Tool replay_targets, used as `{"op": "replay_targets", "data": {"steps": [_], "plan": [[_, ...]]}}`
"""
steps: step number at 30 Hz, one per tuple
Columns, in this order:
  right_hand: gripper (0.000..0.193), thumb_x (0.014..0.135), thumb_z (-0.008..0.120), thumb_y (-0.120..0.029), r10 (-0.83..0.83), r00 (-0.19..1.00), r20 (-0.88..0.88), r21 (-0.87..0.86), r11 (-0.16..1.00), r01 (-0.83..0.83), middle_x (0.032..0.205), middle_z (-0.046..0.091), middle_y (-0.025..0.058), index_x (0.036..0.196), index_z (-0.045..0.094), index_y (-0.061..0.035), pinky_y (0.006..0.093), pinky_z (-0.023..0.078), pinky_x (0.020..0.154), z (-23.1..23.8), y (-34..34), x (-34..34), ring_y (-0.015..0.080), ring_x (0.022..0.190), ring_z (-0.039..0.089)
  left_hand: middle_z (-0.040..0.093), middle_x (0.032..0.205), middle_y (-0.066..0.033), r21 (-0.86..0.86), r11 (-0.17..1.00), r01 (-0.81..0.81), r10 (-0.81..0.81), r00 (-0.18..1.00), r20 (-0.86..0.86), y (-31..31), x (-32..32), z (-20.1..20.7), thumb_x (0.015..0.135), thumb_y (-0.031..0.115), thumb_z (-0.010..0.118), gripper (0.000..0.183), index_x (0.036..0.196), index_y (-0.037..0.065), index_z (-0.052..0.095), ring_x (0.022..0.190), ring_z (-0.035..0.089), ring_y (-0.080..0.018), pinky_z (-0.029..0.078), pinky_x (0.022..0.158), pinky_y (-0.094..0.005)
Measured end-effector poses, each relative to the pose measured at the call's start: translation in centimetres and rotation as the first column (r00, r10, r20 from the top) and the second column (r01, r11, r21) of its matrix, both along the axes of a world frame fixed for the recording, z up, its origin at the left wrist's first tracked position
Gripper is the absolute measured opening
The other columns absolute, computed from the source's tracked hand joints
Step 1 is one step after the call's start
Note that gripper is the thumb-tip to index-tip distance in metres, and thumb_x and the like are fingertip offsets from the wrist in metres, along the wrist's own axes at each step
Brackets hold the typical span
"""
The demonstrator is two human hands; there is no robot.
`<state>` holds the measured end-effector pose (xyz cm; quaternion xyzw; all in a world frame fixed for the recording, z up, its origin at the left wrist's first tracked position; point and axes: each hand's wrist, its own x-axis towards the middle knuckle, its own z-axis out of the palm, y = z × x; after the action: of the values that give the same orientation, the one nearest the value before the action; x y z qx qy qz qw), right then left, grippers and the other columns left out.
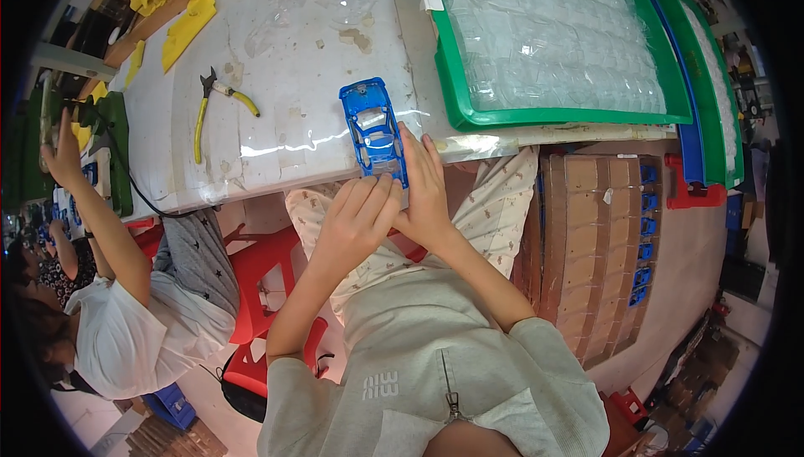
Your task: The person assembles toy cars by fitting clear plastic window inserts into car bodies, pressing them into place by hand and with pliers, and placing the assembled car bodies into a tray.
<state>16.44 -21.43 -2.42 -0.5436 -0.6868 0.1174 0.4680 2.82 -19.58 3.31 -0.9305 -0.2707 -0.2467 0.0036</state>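
Note:
A blue toy car body [374, 122] with open window gaps is held over the table's front edge, its far end pointing away from me. My left hand [362, 213] is closed at its near end, fingers bent over the edge there. Along the car's right side lies my right hand [424, 185], its fingers fairly straight and pressed to the body, the thumb near the close end. A clear plastic piece [387, 167] seems to sit at that near end, partly covered by my left fingertips. Yellow-handled cutting pliers [219, 99] rest on the table to the left, handles spread.
A green tray [456, 93] of clear plastic parts stands at the right, with another green tray [727, 168] beyond. Below it, a partitioned cardboard box [590, 243] holds several blue car bodies. Yellow cloths [188, 28] lie far left. A co-worker [142, 315] sits at left near red stools [264, 269].

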Motion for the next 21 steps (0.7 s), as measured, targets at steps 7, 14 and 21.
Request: {"op": "replay_targets", "data": {"steps": [7,14,21], "plan": [[0.083,0.071,0.066,-0.024,0.008,1.000,-0.015,-0.035,0.999,-0.009,0.134,0.036,0.0260,0.135,0.023,0.0079,0.0491,0.019,0.106,0.2,-0.1,0.0,0.0357,0.124,0.038,0.058,0.098,-0.0138,-0.007,1.000,0.000,0.000,0.999,0.037,0.1,-0.4,0.4,0.064,0.006,0.060,0.035,0.098,-0.004,0.057,0.091,0.056,-0.0253,0.047,0.079,-0.0356],[0.088,0.068,0.069,-0.026,0.008,1.000,-0.014,-0.024,1.000,-0.009,0.134,0.035,0.0260,0.134,0.023,0.0082,0.0494,0.019,0.106,0.1,0.0,-0.1,0.0355,0.124,0.038,0.058,0.098,-0.0138,-0.063,0.998,-0.002,0.006,0.998,0.063,1.0,0.1,-0.3,0.064,0.005,0.060,0.036,0.098,-0.004,0.058,0.090,0.057,-0.0250,0.048,0.078,-0.0351],[0.087,0.069,0.069,-0.025,0.002,0.999,-0.033,-0.019,1.000,-0.003,0.134,0.036,0.0261,0.134,0.024,0.0078,0.0489,0.020,0.106,0.2,0.0,-0.1,0.0353,0.123,0.039,0.063,0.091,-0.0083,0.005,0.999,-0.054,0.054,0.997,0.057,1.1,0.5,0.0,0.065,0.003,0.065,0.027,0.091,-0.001,0.061,0.084,0.059,-0.0221,0.047,0.071,-0.0338]]}}
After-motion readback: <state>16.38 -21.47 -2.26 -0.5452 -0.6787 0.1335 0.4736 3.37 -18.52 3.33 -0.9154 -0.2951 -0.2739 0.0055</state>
